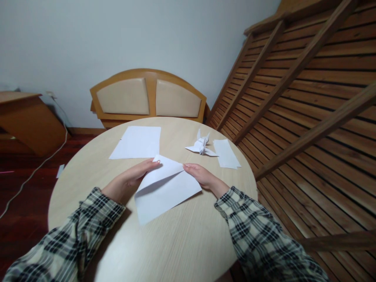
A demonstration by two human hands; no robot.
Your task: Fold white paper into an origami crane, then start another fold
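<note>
A round, pale wood-grain bench (pixel 164 250) stands on a dark red floor (pixel 26 211) before a white wall (pixel 117 39). A padded chair (pixel 148 98) sits at its 12 o'clock edge, a slatted wooden frame (pixel 308 98) leans off to 3 o'clock, and a low cabinet (pixel 26 117) and a pale cable (pixel 32 172) lie out at 9 o'clock.

Both arms, in checked sleeves, come in from 6 o'clock. The left hand (pixel 129 180) lies with its fingers stretched out side by side, tips on the upper corner of the part-folded sheet (pixel 167 192). The right hand (pixel 204 177) is likewise flat, fingertips pressing the fold's right-hand edge. Neither is curled around anything.

The part-folded sheet rests near the bench's centre, between the two hands. There are four paper pieces in all — that one, one flat sheet (pixel 138 143) at 11 o'clock, one paper crane (pixel 202 145) at 1 o'clock, and one small slip (pixel 226 154) just beside the crane.
</note>
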